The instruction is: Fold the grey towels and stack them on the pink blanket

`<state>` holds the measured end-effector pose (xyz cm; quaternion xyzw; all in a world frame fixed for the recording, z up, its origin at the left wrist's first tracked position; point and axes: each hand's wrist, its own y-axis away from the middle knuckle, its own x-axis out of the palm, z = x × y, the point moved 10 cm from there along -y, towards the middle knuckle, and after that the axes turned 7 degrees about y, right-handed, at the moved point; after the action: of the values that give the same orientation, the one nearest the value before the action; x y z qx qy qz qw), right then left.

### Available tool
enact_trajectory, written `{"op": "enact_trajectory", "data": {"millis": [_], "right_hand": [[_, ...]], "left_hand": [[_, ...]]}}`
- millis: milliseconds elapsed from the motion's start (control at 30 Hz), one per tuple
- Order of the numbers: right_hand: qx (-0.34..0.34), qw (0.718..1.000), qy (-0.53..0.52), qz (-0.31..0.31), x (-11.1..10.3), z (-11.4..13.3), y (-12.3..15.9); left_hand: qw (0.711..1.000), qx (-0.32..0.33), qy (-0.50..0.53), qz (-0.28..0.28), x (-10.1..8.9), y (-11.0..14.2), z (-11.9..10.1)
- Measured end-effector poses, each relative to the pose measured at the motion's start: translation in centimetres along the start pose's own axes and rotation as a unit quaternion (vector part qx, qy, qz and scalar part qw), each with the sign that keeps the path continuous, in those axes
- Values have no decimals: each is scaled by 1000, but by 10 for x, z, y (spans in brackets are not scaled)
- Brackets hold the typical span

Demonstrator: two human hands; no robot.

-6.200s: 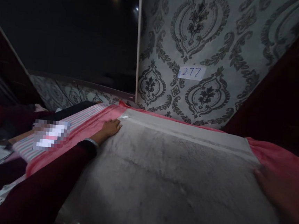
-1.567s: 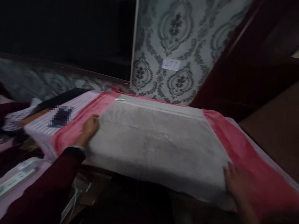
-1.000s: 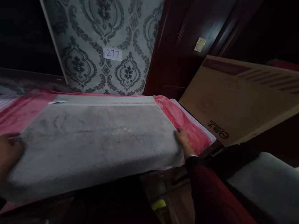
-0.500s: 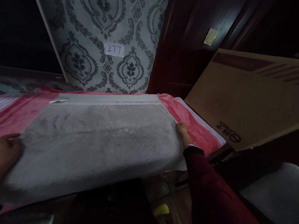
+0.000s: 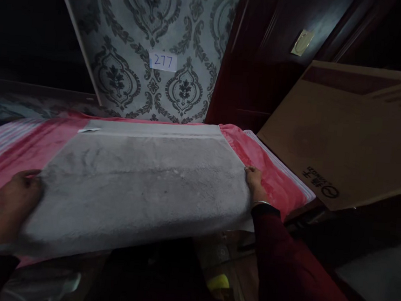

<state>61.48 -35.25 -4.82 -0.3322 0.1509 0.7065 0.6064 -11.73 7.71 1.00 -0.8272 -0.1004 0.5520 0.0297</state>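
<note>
A grey plush towel (image 5: 142, 178) with a pale band along its far end lies spread over a pink cloth (image 5: 269, 166), its near part drooping over the front edge. My left hand (image 5: 19, 195) is closed on the towel's left edge, fingers pinching it. On the opposite side, my right hand (image 5: 254, 179) pinches the right edge between thumb and fingers. Faint creases cross the towel's middle. A small white tag (image 5: 90, 130) sticks out at its far left corner.
A large cardboard box (image 5: 345, 135) leans at the right. Behind stand a patterned wall with a paper label (image 5: 163, 61) marked 277, a dark red door (image 5: 262, 43) and a dark screen (image 5: 35, 28) at left. Something yellow (image 5: 218, 282) is on the floor below.
The whole view has shifted slightly, with the scene moving to the right. Both hands keep their hold on the towel's edges, and the towel lies much as before.
</note>
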Motion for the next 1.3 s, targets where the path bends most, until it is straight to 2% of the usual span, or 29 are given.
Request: {"op": "enact_trajectory", "data": {"millis": [133,367,700,900,1300], "right_hand": [[-27,1000,-3,-16,-7,7,11],[-54,998,18,-24,-7,9,19],[-53,997,44,-33,-5,2,14],[-77,995,50,-47,-3,-2,9],[-64,996,48,-41,0,-8,6]], "left_hand": [[998,-19,35,40,-3,11,-7],[998,-7,51,39,-9,17,-13],[997,-2,61,42,-6,19,-10],[997,-2,71,40,-4,19,-8],[995,-14,88,53,-3,22,-7]]}}
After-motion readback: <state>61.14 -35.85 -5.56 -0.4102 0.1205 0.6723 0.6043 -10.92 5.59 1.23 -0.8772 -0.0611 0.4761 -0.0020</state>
